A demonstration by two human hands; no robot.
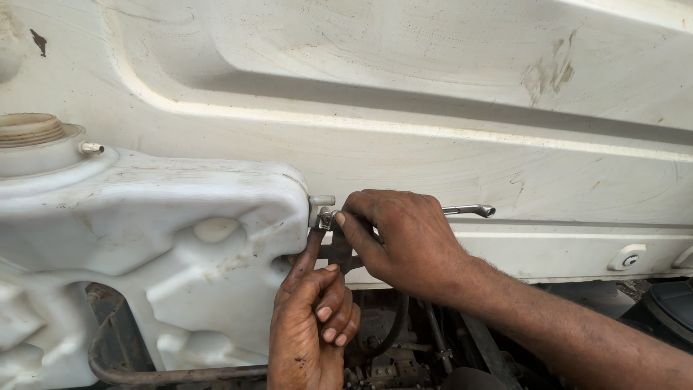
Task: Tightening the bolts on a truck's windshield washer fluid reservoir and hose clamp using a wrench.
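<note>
The right hand (404, 242) comes in from four o'clock and closes its grip around a metal wrench (469, 210), whose free end sticks out toward three o'clock past the knuckles. The working end of the wrench sits at the hand's nine o'clock side, on a small metal clamp fitting (326, 217) at the short outlet nozzle (321, 200) of a white plastic reservoir tank (159, 238). The thumb presses against that fitting; the fingers are curled shut over the wrench shaft.

The left hand (310, 325) rises from six o'clock, just below the right one. Its index finger stretches up toward twelve o'clock and touches the underside of the fitting, while the other three fingers are folded into the palm. It seems to steady a dark hose (339, 253) hanging below the nozzle, though the hold is partly hidden by the right hand.

The tank fills the nine o'clock half of the view, with one threaded filler neck (32, 130) at ten o'clock and one small side spout (92, 148) beside it. Behind everything runs a dirty white vehicle body panel (433, 87). One rusty bent pipe (144, 372) crosses at seven o'clock, and dark engine parts (419, 347) lie at six o'clock. One round fastener (629, 258) sits on the panel at three o'clock.
</note>
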